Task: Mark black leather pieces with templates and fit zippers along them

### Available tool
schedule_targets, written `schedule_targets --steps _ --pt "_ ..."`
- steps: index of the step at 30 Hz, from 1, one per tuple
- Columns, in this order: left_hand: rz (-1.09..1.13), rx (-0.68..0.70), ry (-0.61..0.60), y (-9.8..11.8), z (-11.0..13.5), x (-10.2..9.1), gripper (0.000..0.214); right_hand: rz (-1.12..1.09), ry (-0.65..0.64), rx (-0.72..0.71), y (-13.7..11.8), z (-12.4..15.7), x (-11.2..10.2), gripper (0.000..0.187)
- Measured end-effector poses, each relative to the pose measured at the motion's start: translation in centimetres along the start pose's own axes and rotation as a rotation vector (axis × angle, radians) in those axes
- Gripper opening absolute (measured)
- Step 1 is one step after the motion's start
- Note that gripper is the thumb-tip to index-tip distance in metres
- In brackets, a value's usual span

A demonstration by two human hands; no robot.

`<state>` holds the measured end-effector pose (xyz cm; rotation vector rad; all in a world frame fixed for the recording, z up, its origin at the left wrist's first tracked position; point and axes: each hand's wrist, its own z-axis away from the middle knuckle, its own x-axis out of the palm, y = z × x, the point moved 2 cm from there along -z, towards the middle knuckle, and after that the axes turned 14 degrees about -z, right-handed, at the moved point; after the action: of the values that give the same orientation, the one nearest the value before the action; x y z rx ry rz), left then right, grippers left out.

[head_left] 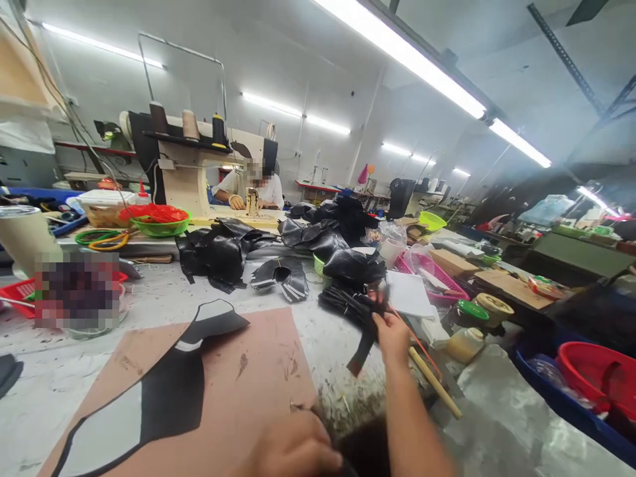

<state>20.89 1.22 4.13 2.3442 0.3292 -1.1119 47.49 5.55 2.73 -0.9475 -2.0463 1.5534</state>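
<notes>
My right hand reaches forward over the worktable and is closed on a narrow black strip that hangs down from a pile of black strips. My left hand sits at the bottom edge, fingers curled around something dark I cannot make out. A large black and grey cut piece lies on a brown cardboard sheet just left of my left hand.
Heaps of black leather pieces cover the table's middle. A sewing machine with a person behind it stands at the back. A wooden stick, jars, a pink basket and red and blue tubs crowd the right side.
</notes>
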Motion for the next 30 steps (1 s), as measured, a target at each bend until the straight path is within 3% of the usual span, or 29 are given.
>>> schedule_targets --steps 3,6,10,14,18,19,21,23,25,28,30 --pt "0.381 -0.288 -0.056 -0.9 1.5 -1.1 0.031 0.107 0.081 0.006 1.1 -2.6 -3.3 0.038" --pt "0.759 -0.566 -0.087 -2.3 2.4 -1.2 0.032 0.21 0.078 -0.014 1.3 -3.1 -3.8 0.043" --pt "0.994 -0.71 -0.089 -3.3 3.6 0.1 0.036 0.362 -0.056 -0.164 1.5 -1.4 -0.3 0.053" --pt "0.969 -0.842 -0.091 -3.5 4.3 0.5 0.039 0.382 -0.283 -0.234 2.6 1.9 3.9 0.034" --pt "0.876 -0.972 -0.11 -3.6 4.5 -0.1 0.035 0.213 -0.381 -0.236 1.3 7.7 6.2 0.02" --pt "0.863 -0.982 -0.115 -3.5 4.5 -0.3 0.033 0.118 -0.441 -0.207 0.6 9.5 6.7 0.021" --pt "0.836 -0.972 -0.117 -3.5 4.4 -0.4 0.031 -0.272 -0.612 0.03 -0.7 13.0 7.6 0.023" --pt "0.806 -0.947 -0.126 -3.3 4.3 -0.5 0.029 -0.515 -0.551 0.242 -1.8 15.6 8.1 0.023" --pt "0.792 -0.928 -0.138 -3.2 4.3 -0.6 0.028 -0.624 -0.458 0.385 -2.3 16.9 8.3 0.026" --pt "0.765 -0.911 -0.134 -3.1 4.6 -0.8 0.026 -0.697 -0.467 0.473 -2.8 17.4 8.3 0.026" --pt "0.742 -0.904 -0.134 -3.1 4.8 -0.8 0.025 -0.68 -0.493 0.432 -3.0 17.4 8.2 0.023"
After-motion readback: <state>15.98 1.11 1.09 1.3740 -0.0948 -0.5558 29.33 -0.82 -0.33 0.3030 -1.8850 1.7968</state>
